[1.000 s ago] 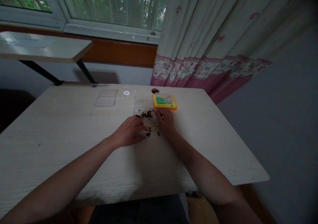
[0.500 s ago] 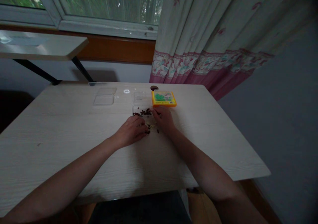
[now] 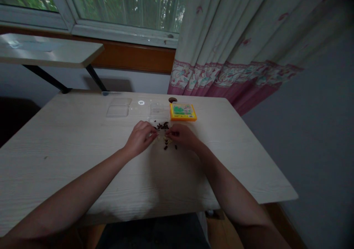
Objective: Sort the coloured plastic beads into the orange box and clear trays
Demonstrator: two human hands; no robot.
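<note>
My left hand [image 3: 140, 137] and my right hand [image 3: 180, 135] meet at the middle of the pale wooden table [image 3: 83, 160], fingertips pinched toward each other. Between and below them lies a scatter of small dark pieces and a few pale ones [image 3: 167, 144]. Just beyond the fingers a clear shallow tray [image 3: 160, 120] holds more dark pieces [image 3: 163, 125]. Whatever the fingertips pinch is too small to make out. A yellow box with a green label [image 3: 183, 112] lies flat right of that tray.
Another clear plastic tray [image 3: 118, 109] sits at the table's far left. A round cable hole [image 3: 173, 100] is at the far edge. A second table [image 3: 47, 52] stands by the window; a floral curtain [image 3: 235, 57] hangs at the right.
My left hand lifted from lying over the loose pieces and moved up toward the tray. My right hand shifted left, so both sets of fingertips now come together.
</note>
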